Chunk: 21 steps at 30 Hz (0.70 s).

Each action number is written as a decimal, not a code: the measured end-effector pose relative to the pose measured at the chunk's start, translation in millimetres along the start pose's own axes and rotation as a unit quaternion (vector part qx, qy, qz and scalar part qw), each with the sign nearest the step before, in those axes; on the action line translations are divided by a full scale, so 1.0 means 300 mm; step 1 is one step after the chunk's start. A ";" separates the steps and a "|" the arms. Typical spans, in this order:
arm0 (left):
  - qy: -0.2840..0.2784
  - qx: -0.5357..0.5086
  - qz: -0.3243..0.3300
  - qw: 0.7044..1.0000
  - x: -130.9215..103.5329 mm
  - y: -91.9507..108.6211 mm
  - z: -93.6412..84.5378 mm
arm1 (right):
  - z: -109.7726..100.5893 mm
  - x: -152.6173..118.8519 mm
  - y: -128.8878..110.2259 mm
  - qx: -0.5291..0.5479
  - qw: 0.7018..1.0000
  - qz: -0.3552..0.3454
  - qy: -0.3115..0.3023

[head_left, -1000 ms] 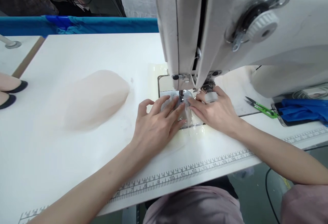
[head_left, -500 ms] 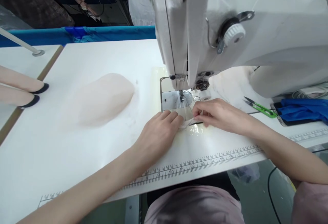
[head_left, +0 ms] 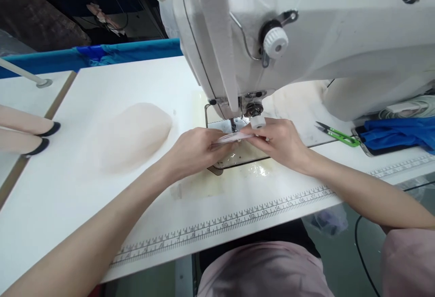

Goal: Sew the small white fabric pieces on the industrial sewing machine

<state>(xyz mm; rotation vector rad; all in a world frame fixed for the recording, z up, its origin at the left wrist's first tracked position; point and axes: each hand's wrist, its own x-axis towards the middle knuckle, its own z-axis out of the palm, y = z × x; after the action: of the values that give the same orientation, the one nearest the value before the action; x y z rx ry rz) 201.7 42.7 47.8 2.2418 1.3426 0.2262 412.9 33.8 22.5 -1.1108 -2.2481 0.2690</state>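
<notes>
Just in front of the presser foot (head_left: 233, 124), fingers of both hands were closed on one small white fabric piece (head_left: 233, 138). Left hand (head_left: 197, 149) gripped its left end, fingers curled under, tips mostly hidden. Right hand (head_left: 280, 140) had the other end pinched between thumb and fingers, right below the machine head. Piece looked folded or layered, held up off the table, edge toward the camera; could not count layers.

Progress, my read: piece was in hand and spanned between both grips, but did not look clamped under the foot. Could not see any seam on it, so no call on whether stitching was done, partly done or all left. Needle tip too small to check.

Further out: bed plate (head_left: 217, 126) partly showed beneath the hands, with shiny clear film around it. Sewing machine (head_left: 306, 38) filled the upper right. A sheer beige panel (head_left: 146, 127) lay flat on the white table (head_left: 112, 220), left of the hands, apart from them and untouched. Pale cloth (head_left: 299, 102) sat under the machine arm. Green-handled snips (head_left: 340, 137) lay right of that, unused, near blue cloth (head_left: 397, 133). Printed ruler scale (head_left: 224, 229) ran along the front edge.
</notes>
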 end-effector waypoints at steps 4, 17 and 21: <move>-0.011 -0.087 0.016 0.996 0.011 -0.014 -0.007 | 0.003 0.004 0.000 -0.010 1.000 0.016 -0.007; 0.220 0.279 0.301 0.885 -0.128 -0.018 0.143 | -0.024 -0.038 -0.056 -0.162 0.970 -0.172 -0.066; 0.193 0.294 0.280 0.893 -0.151 -0.005 0.144 | -0.026 -0.038 -0.057 -0.145 0.971 -0.175 -0.077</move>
<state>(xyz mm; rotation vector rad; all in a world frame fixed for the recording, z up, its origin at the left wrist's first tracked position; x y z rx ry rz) 194.8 -10.5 15.5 3.2168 0.9784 0.5523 411.7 13.7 30.9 -0.8308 -2.6343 -0.1285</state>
